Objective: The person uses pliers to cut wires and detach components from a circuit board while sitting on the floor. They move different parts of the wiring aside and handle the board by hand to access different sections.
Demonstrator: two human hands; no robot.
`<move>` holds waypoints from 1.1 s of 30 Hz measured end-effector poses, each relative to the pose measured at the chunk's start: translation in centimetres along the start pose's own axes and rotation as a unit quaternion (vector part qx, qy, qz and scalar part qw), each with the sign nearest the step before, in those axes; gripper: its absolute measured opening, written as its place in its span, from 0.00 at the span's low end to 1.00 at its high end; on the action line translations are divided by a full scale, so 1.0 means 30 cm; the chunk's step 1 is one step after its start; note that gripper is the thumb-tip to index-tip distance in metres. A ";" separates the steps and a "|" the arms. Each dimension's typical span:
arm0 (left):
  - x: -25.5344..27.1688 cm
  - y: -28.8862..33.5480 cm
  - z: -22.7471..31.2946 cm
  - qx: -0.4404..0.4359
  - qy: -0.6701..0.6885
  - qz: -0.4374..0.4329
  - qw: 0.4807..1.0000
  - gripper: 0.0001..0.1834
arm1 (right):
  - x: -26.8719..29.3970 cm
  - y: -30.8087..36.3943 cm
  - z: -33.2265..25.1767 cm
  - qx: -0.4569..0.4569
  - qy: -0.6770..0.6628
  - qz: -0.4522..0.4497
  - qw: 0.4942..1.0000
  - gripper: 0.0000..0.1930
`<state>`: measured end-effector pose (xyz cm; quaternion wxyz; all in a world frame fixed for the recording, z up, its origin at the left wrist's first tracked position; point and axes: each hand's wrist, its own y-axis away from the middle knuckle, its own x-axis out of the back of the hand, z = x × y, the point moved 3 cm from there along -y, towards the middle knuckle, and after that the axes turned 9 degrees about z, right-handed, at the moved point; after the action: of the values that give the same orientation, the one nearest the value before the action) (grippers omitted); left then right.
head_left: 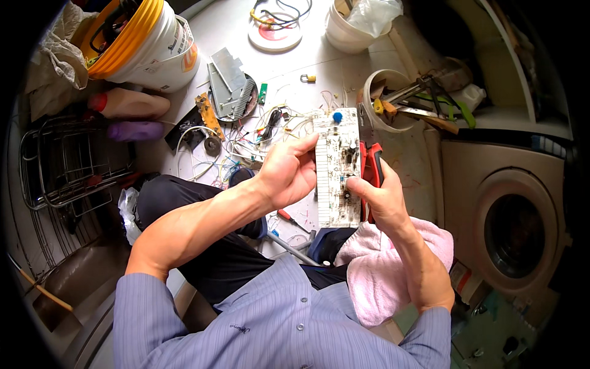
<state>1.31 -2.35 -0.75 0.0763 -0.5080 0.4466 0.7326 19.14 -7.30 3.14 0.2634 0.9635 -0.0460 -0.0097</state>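
Observation:
A long white circuit board [335, 206] stands lengthwise before me, with a blue round part near its far end and small dark parts along it. My left hand [289, 171] grips the board's left edge, thumb on top and fingers curled behind. On the right side, my right hand [382, 195] is closed around red-and-black handled pliers [373, 161], their metal jaws pointing away from me along the board's right edge. The right thumb reaches over onto the board's face. Whether the jaws touch the board I cannot tell.
Loose wires [230, 161] and scrap parts litter the floor beyond my knees. A screwdriver [292, 219] lies near my foot. A yellow-and-white bucket [150, 55] stands far left, a tool bucket [372, 101] far right, a washing machine [467, 184] at right. A pink towel [375, 270] covers my right leg.

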 end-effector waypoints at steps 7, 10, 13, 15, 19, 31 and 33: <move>0.146 -0.046 0.008 0.019 -0.192 0.201 0.961 0.21 | 0.043 -0.016 -0.045 0.047 -0.049 0.033 0.997 0.20; 0.172 -0.035 -0.010 0.025 -0.215 0.232 0.948 0.19 | 0.076 -0.030 -0.035 0.050 -0.048 0.047 0.997 0.20; 0.117 0.000 -0.014 0.054 -0.143 0.059 0.986 0.25 | 0.077 -0.033 -0.033 0.027 -0.079 0.029 0.996 0.21; 0.055 0.033 -0.005 0.059 -0.140 0.000 0.988 0.28 | 0.081 -0.025 -0.056 0.034 -0.105 0.031 0.993 0.21; -0.009 0.088 0.019 0.067 -0.128 -0.012 0.989 0.28 | 0.118 -0.025 -0.068 0.045 -0.132 0.046 0.989 0.21; -0.017 0.116 0.028 0.068 -0.150 -0.009 0.986 0.29 | 0.126 -0.033 -0.054 0.034 -0.143 0.038 0.988 0.21; -0.015 0.118 0.029 0.070 -0.151 -0.008 0.986 0.29 | 0.119 -0.032 -0.057 0.034 -0.146 0.038 0.988 0.21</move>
<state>-1.09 -3.65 1.73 0.1843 -0.3887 0.4758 0.7672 22.86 -5.94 4.15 0.2213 0.9577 -0.1204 -0.1390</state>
